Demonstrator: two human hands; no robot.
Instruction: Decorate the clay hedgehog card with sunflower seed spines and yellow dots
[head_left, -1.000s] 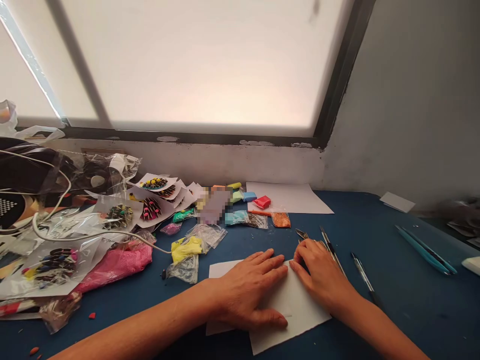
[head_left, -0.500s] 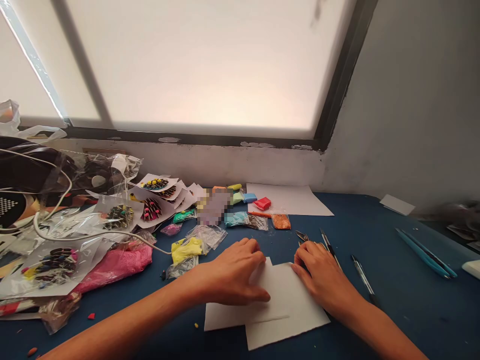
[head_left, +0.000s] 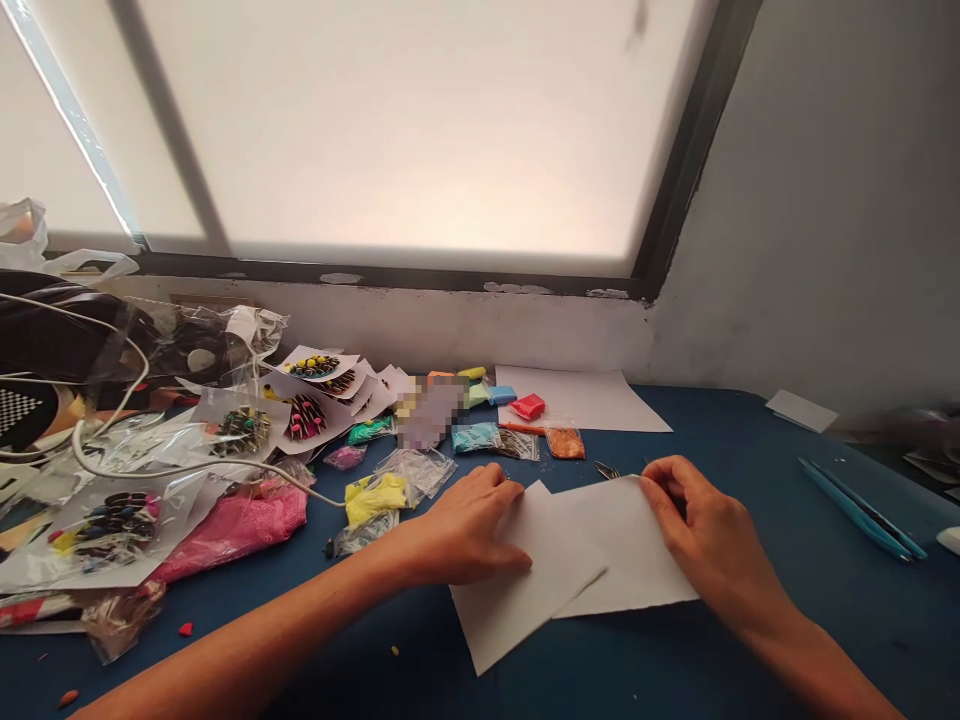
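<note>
Two white sheets of paper overlap on the blue table in front of me. My left hand (head_left: pixel 476 528) rests on the left sheet (head_left: pixel 517 610), thumb and fingers apart, and part of that sheet is hidden beneath it. At the upper right corner of the other sheet (head_left: pixel 622 550), my right hand (head_left: pixel 697 520) is closed, pinching the paper between thumb and fingers. This sheet is slightly raised there, and its left part overlaps the first one. Just beyond its top edge shows the tip of a metal tool (head_left: pixel 606 470); the rest is covered.
Small packets of coloured clay, such as a yellow one (head_left: pixel 375 495) and a red one (head_left: pixel 527 406), lie beyond my hands. Cards with dark sticks (head_left: pixel 307 415), a pink bundle (head_left: pixel 236 530) and a white cable (head_left: pixel 217 463) crowd the left. Blue tweezers (head_left: pixel 862 515) lie right.
My right hand has taken hold of the right sheet's corner and moved right, turning the sheet. The left sheet has turned and shifted right under my left hand. The pens are now hidden.
</note>
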